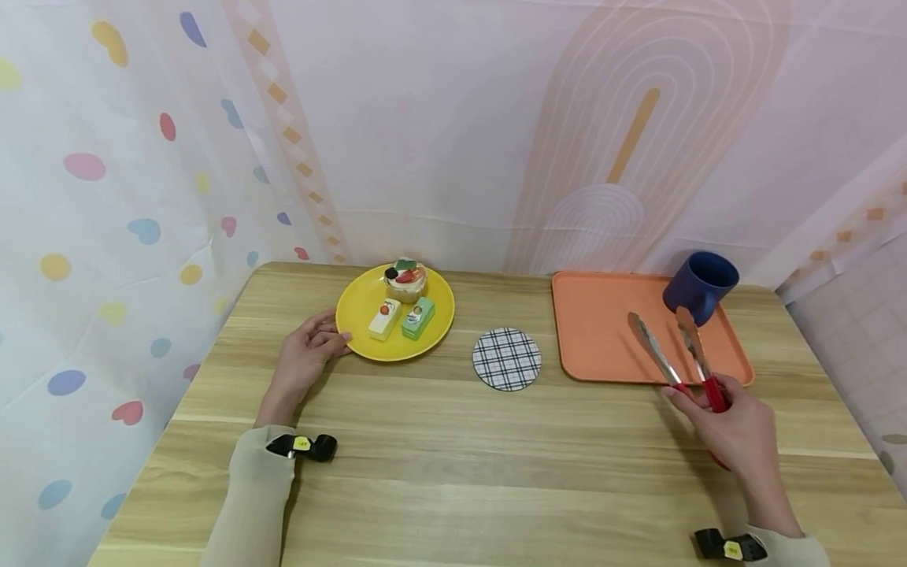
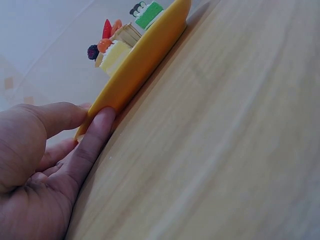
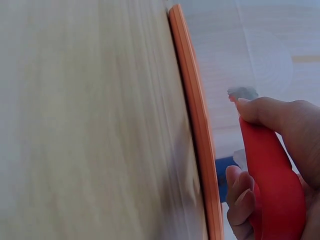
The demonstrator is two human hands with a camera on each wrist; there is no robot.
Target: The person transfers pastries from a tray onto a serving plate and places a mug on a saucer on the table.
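Observation:
My left hand (image 1: 305, 352) pinches the left rim of a yellow plate (image 1: 347, 319), thumb over the edge and a finger under it in the left wrist view. On the plate sit a fruit-topped cupcake (image 1: 405, 283), a white cake slice (image 1: 384, 319) and a green cake slice (image 1: 418, 318). My right hand (image 1: 740, 425) grips metal tongs (image 1: 659, 351) by their red handles (image 3: 272, 185). The tongs' arms are spread, with nothing between the tips, over the orange tray (image 1: 595, 331). One tip overlaps the blue mug (image 1: 697, 287) in the head view.
A round checkered coaster (image 1: 506, 359) lies on the wooden table (image 1: 453, 472) between plate and tray. The mug stands at the tray's back right corner. A patterned curtain (image 1: 425, 142) hangs right behind the table's far edge.

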